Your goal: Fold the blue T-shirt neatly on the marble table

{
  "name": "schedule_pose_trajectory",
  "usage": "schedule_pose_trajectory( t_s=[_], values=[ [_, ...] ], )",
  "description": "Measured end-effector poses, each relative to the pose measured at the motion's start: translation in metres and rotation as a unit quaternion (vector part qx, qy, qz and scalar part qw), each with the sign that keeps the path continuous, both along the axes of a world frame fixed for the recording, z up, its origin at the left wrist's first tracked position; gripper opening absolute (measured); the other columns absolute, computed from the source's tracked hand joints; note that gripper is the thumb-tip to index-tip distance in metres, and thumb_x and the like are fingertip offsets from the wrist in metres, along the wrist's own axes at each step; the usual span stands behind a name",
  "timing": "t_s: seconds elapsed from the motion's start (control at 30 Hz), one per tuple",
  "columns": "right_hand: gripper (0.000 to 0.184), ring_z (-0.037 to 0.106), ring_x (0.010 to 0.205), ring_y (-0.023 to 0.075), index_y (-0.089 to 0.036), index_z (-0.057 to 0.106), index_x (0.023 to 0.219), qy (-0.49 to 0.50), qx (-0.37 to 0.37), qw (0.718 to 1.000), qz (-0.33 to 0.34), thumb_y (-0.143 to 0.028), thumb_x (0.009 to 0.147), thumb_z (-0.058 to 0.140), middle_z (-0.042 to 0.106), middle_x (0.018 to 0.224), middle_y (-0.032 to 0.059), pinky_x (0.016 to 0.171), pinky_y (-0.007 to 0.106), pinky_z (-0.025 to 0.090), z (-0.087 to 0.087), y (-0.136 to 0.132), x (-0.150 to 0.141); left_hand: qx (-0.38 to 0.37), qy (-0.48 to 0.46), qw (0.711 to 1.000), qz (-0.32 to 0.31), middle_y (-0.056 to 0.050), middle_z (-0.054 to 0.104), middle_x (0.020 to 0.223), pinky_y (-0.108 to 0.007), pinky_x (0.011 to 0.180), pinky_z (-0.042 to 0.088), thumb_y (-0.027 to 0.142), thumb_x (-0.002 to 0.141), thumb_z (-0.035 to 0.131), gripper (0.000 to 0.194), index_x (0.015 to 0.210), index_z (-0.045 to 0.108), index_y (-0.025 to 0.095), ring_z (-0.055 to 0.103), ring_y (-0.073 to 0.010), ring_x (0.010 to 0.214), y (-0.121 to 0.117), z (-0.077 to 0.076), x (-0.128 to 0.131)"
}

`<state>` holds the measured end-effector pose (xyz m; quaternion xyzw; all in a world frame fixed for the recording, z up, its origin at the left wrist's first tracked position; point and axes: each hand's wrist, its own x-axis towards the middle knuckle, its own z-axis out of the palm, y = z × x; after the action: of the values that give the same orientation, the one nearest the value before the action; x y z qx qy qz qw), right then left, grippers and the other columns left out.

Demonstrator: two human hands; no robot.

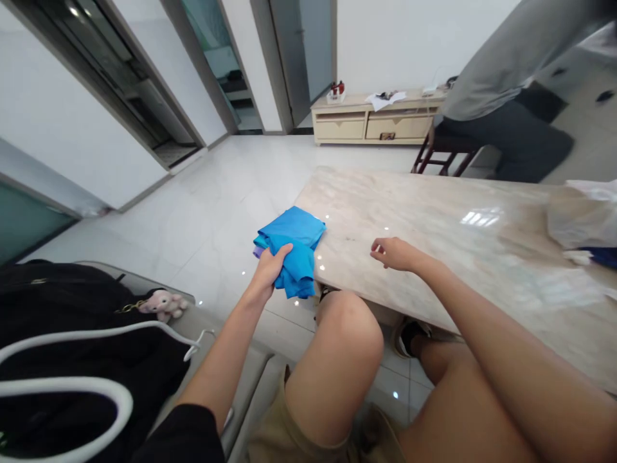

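Note:
My left hand (270, 269) grips a folded blue cloth (293, 247) and holds it at the near left corner of the marble table (434, 218), partly over the floor. A bit of purple fabric shows under the blue at its left edge. My right hand (393, 253) hovers just above the tabletop to the right of the cloth, fingers loosely curled with nothing in them. My bare knees are below the table edge.
A black bag with a pink plush charm (166, 304) and white hangers (72, 386) lie on the seat at my left. A plastic bag (585, 215) sits at the table's right. Another person (506, 96) sits at the far side. A low cabinet (371, 119) stands against the wall.

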<state>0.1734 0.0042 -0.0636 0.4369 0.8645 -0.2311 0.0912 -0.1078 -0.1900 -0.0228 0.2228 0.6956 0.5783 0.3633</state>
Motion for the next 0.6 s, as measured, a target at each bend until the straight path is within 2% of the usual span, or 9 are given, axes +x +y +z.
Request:
schedule_pose_trajectory(
  t_s=[0.07, 0.13, 0.23, 0.3, 0.37, 0.43, 0.5, 0.53, 0.6],
  values=[
    [0.026, 0.08, 0.084, 0.0196, -0.012, 0.076, 0.122, 0.003, 0.009, 1.0, 0.001, -0.026, 0.11, 0.059, 0.081, 0.122, 0.0157, 0.081, 0.029, 0.055, -0.006, 0.004, 0.002, 0.037, -0.009, 0.999, -0.005, -0.012, 0.083, 0.126, -0.044, 0.112, 0.063, 0.039, 0.086, 0.084, 0.033, 0.114, 0.076, 0.021, 0.076, -0.0322, 0.126, 0.015, 0.007, 0.0],
    [0.026, 0.08, 0.085, 0.0195, -0.013, 0.076, 0.122, 0.011, 0.008, 1.0, 0.0, -0.027, 0.11, 0.058, 0.081, 0.124, 0.0153, 0.08, 0.028, 0.055, -0.009, 0.006, 0.005, 0.088, -0.011, 0.996, -0.009, -0.012, 0.084, 0.121, -0.046, 0.114, 0.062, 0.044, 0.086, 0.084, 0.035, 0.111, 0.076, 0.02, 0.076, -0.0327, 0.126, 0.036, 0.021, -0.004],
    [0.026, 0.081, 0.086, 0.0193, -0.014, 0.076, 0.121, 0.025, -0.002, 1.0, -0.014, -0.029, 0.11, 0.058, 0.081, 0.124, 0.014, 0.08, 0.027, 0.056, -0.009, 0.008, 0.008, 0.166, -0.001, 0.986, -0.008, -0.011, 0.084, 0.118, -0.044, 0.113, 0.061, 0.047, 0.087, 0.082, 0.039, 0.113, 0.075, 0.019, 0.076, -0.0313, 0.123, 0.065, 0.041, -0.021],
    [0.025, 0.081, 0.086, 0.0194, -0.014, 0.076, 0.119, 0.031, -0.013, 0.999, -0.026, -0.029, 0.11, 0.058, 0.082, 0.122, 0.0133, 0.081, 0.027, 0.057, -0.007, 0.01, 0.011, 0.181, 0.008, 0.983, -0.002, -0.01, 0.084, 0.118, -0.042, 0.111, 0.062, 0.047, 0.088, 0.081, 0.041, 0.117, 0.074, 0.02, 0.077, -0.0295, 0.121, 0.077, 0.041, -0.039],
    [0.025, 0.081, 0.086, 0.0193, -0.014, 0.075, 0.119, 0.033, -0.035, 0.998, -0.036, -0.03, 0.11, 0.058, 0.082, 0.119, 0.0131, 0.081, 0.028, 0.057, -0.006, 0.011, 0.015, 0.125, 0.018, 0.992, 0.013, -0.01, 0.083, 0.115, -0.04, 0.103, 0.064, 0.047, 0.089, 0.081, 0.04, 0.118, 0.073, 0.02, 0.078, -0.0284, 0.115, 0.076, 0.026, -0.06],
    [0.027, 0.081, 0.087, 0.0189, -0.013, 0.074, 0.121, 0.03, -0.067, 0.996, -0.043, -0.03, 0.111, 0.056, 0.082, 0.118, 0.0133, 0.08, 0.027, 0.058, -0.006, 0.013, 0.021, 0.003, 0.034, 0.998, 0.043, -0.011, 0.081, 0.112, -0.041, 0.094, 0.066, 0.046, 0.09, 0.079, 0.039, 0.118, 0.069, 0.02, 0.079, -0.028, 0.106, 0.062, -0.002, -0.079],
    [0.028, 0.081, 0.089, 0.0191, -0.013, 0.074, 0.122, 0.022, -0.093, 0.994, -0.044, -0.031, 0.111, 0.055, 0.082, 0.117, 0.0132, 0.078, 0.027, 0.058, -0.008, 0.017, 0.029, -0.11, 0.086, 0.986, 0.09, -0.015, 0.078, 0.119, -0.043, 0.091, 0.066, 0.038, 0.091, 0.078, 0.038, 0.12, 0.064, 0.018, 0.078, -0.0269, 0.104, 0.04, -0.033, -0.091],
    [0.029, 0.081, 0.09, 0.0195, -0.013, 0.074, 0.123, 0.017, -0.1, 0.994, -0.041, -0.032, 0.111, 0.055, 0.082, 0.116, 0.013, 0.078, 0.027, 0.058, -0.009, 0.019, 0.033, -0.131, 0.138, 0.975, 0.114, -0.017, 0.075, 0.126, -0.043, 0.095, 0.065, 0.032, 0.091, 0.077, 0.037, 0.121, 0.062, 0.018, 0.077, -0.0256, 0.107, 0.027, -0.045, -0.093],
    [0.029, 0.08, 0.091, 0.0203, -0.014, 0.076, 0.121, 0.008, -0.092, 0.995, -0.032, -0.032, 0.11, 0.056, 0.083, 0.113, 0.0123, 0.08, 0.028, 0.057, -0.01, 0.022, 0.041, -0.126, 0.242, 0.958, 0.092, -0.017, 0.073, 0.133, -0.042, 0.104, 0.061, 0.025, 0.09, 0.074, 0.031, 0.117, 0.062, 0.018, 0.075, -0.0242, 0.113, 0.008, -0.057, -0.089]
  ],
)
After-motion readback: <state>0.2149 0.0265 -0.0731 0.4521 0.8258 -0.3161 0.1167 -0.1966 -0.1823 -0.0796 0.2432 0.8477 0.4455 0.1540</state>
